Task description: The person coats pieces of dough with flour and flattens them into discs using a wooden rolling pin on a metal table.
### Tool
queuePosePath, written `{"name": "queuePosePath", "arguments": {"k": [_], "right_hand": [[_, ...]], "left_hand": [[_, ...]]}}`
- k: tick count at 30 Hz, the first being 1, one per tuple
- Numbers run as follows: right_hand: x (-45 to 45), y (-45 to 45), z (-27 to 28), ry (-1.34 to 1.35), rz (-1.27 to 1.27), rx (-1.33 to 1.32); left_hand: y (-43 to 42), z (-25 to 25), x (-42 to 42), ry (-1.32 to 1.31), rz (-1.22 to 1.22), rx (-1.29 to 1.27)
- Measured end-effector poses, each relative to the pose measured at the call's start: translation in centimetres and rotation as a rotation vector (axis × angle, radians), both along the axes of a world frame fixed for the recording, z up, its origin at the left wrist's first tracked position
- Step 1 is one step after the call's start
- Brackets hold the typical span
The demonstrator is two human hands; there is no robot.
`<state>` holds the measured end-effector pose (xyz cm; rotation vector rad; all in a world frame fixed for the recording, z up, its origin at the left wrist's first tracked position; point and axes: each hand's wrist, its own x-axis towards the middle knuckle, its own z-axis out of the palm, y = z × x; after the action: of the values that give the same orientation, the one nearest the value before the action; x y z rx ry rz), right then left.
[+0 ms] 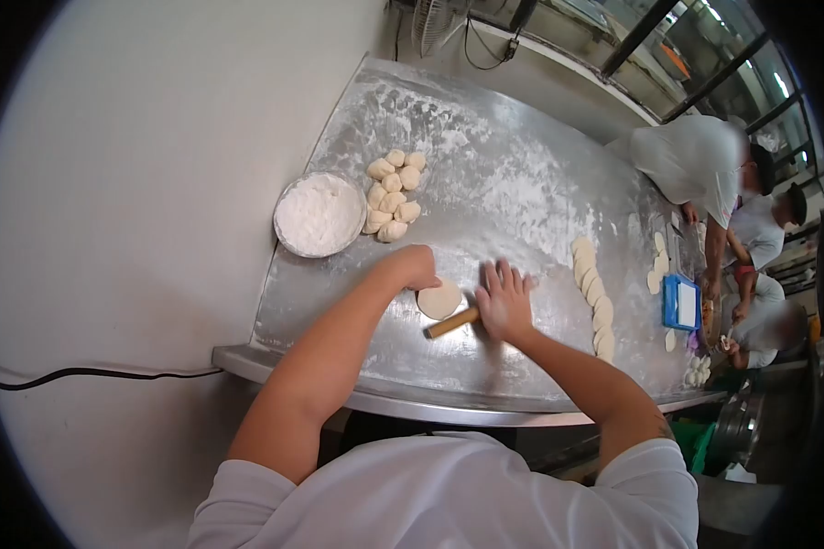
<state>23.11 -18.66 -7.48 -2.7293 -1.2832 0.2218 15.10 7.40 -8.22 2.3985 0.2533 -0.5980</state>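
Note:
A thin round dough wrapper [439,300] lies on the floured metal table. My left hand [416,266] is closed, with its fingertips pinching the upper left edge of the wrapper. Just right of the wrapper, my right hand [504,300] lies over a wooden rolling pin [451,323], fingers spread and slightly blurred. The pin's near end sticks out to the left from under the palm, close to the wrapper's lower edge; its other end is hidden. Beyond my left hand sits a group of dough balls [393,203].
A metal bowl of flour [319,215] stands by the wall at left. Overlapping dough wrappers [594,297] form a row at right. Farther right are a blue tray [681,303] and several co-workers [696,160] in white. The metal table [522,137] carries scattered flour.

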Motion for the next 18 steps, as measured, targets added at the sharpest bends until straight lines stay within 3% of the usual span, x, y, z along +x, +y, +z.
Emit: {"name": "queuePosePath", "arguments": {"k": [4,7,8,11,13,14,16,18], "right_hand": [[4.2,12.5,-1.5,-0.030,-0.289,0.200],[5.2,14.1,-2.4,0.016,-0.255,0.375],[4.9,12.4,-2.3,0.110,-0.197,0.470],[1.1,2.9,-1.3,-0.056,0.073,0.181],[-0.7,-3.1,-0.6,-0.023,0.177,0.082],[-1.2,-5.0,0.4,-0.124,0.276,0.065],[-0.5,-6.3,0.9,-0.064,0.387,0.037],[0.3,-7.4,1.5,0.045,0.468,0.053]], "left_hand": [[-0.1,-1.5,0.1,-0.025,0.005,0.168],[0.7,-0.9,-0.6,-0.088,0.071,0.126],[1.1,-0.5,-0.8,-0.116,0.059,0.123],[1.2,-1.6,-0.8,-0.153,0.051,0.097],[1.2,-1.7,-0.3,-0.094,0.079,0.084],[1.3,-0.2,-0.4,-0.038,0.112,0.050],[0.3,3.5,-1.0,0.073,0.162,-0.017],[0.0,3.3,-1.6,-0.085,-0.011,0.091]]}}
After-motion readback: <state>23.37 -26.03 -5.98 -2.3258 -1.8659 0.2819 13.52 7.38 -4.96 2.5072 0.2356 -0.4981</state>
